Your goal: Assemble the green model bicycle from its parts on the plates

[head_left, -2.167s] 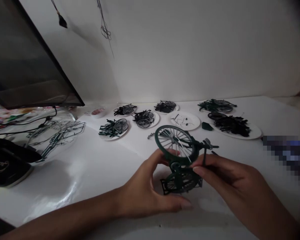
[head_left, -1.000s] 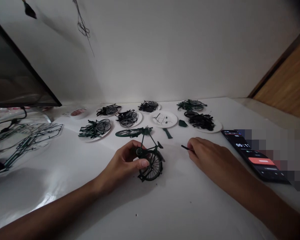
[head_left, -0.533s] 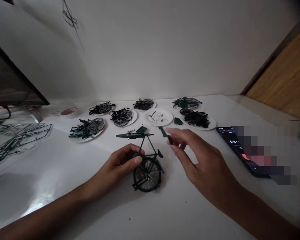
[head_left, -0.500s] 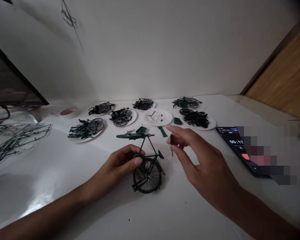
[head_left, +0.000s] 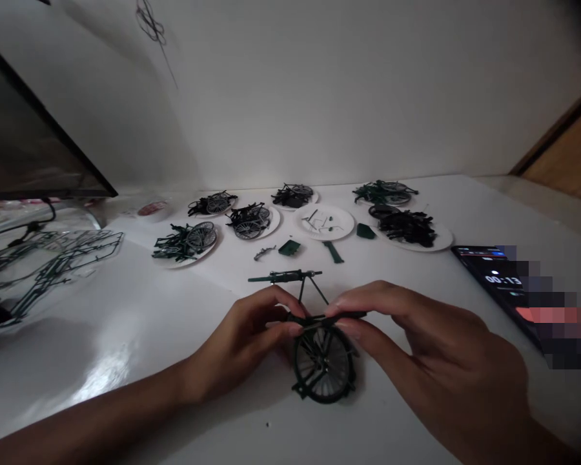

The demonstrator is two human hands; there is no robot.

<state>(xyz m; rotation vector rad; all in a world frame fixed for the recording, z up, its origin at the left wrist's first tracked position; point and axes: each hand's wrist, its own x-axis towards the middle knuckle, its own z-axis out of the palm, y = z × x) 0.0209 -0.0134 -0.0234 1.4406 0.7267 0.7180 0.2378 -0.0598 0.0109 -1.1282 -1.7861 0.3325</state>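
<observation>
Pinching model bicycle (head_left: 319, 349): left hand (head_left: 242, 342), right hand (head_left: 440, 361)

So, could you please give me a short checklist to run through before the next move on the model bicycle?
1. Left hand grips the model bicycle at the frame: ok.
2. Right hand pinches the thin dark rod against the frame: ok.
3. Rod fully seated in its joint: cannot tell, fingers hide it.
4. Rear wheel rests on the table: ok.
5. Spare green parts lie within sight beside the white plate: ok.
6. Phone lies apart from both hands: ok.
</observation>
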